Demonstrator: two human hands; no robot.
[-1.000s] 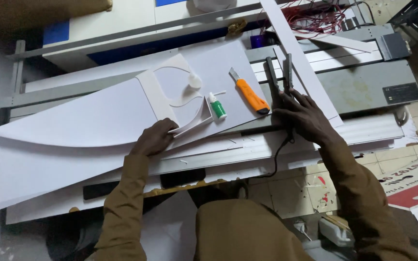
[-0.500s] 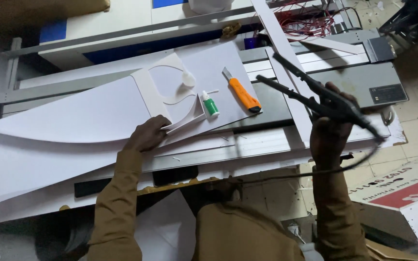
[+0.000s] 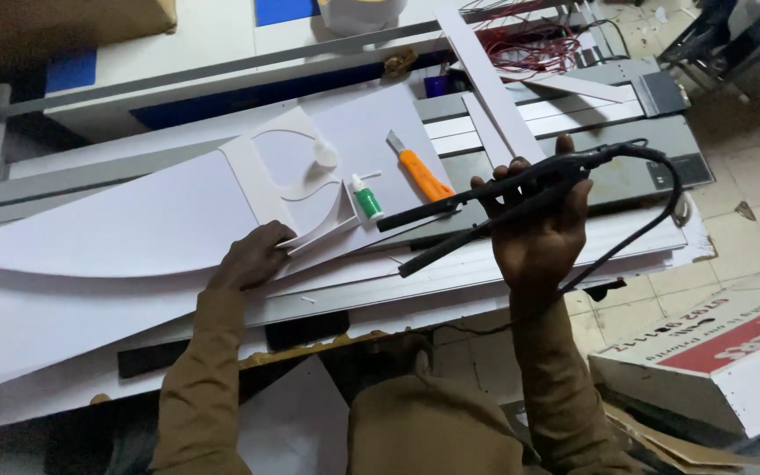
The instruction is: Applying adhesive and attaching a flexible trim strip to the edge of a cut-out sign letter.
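My right hand (image 3: 538, 233): gripping black corded tongs (image 3: 494, 189), lifted above bench (image 3: 573, 242) front edge | my left hand (image 3: 252, 259): flat, fingers spread, pressing white sheet (image 3: 134, 220) | orange knife (image 3: 422, 176), green-capped glue bottle (image 3: 366, 196): between hands

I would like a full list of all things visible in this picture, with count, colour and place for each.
white sheets: several, white, stacked across the bench
curved cut-out piece: one, white, on the sheets by the left hand
utility knife: one, orange, lying on a sheet
small bottle: one, white with green label, left of the knife
long strip: one, white, angled across the grey bench top
two-pronged tool: one, black, with cable, lifted above the bench
wires: a bundle, red, top of view
box: one, white and red, on the floor at right
left hand: resting flat on the sheets
right hand: gripping the tool
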